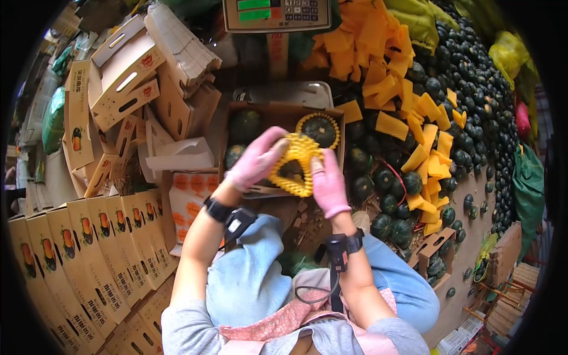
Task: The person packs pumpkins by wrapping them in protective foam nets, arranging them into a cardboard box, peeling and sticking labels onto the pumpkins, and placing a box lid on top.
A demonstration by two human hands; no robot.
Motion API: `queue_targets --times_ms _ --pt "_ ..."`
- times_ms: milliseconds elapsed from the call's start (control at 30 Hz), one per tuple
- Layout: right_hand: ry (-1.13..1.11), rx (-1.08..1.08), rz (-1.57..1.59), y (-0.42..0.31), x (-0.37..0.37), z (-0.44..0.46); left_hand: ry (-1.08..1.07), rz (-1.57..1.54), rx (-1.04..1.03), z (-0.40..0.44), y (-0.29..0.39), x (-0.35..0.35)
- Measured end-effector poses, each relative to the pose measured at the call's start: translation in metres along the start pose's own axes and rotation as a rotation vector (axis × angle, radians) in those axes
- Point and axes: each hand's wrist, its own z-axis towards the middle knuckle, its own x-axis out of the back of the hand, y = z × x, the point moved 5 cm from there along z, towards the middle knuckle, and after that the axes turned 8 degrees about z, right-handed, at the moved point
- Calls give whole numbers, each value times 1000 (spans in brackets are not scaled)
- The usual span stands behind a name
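Observation:
Both of my hands wear pink gloves and hold a yellow foam net sleeve (302, 147), stretched into a loop with a gap in its middle. My left hand (257, 161) grips its left side, and my right hand (329, 186) pinches its right side. Just beyond and below them is an open cardboard box (223, 133). Inside it, a dark green pumpkin (245, 125) lies at the far left and another pumpkin (235, 155) nearer me. At the far right of the box, a third pumpkin (320, 131) has a yellow foam net around it. My hands partly hide the box's near side.
A scale display (278, 15) stands beyond the box, above a metal platform (284, 92). Flattened and folded cartons (124, 77) pile up at left, with a row of printed boxes (89, 260) nearer. Yellow foam nets (367, 44) and many pumpkins (467, 100) cover the right.

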Motion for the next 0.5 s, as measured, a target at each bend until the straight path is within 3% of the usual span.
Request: queue_targets --times_ms 67,200,233,367,433,500 --pt "-146 -82 -10 10 -33 -2 40 177 89 -27 -23 29" --pt "-52 112 122 -7 -57 13 166 227 -71 -33 -39 44" --pt "-7 124 131 -6 -60 18 200 258 -12 -34 -44 47" --pt "-74 -136 176 25 -70 37 372 183 -15 -27 -70 55" --pt "-95 -164 22 26 -67 42 381 141 57 -25 -75 55" --pt "-13 -74 -193 13 -61 40 315 388 119 -22 -75 61"
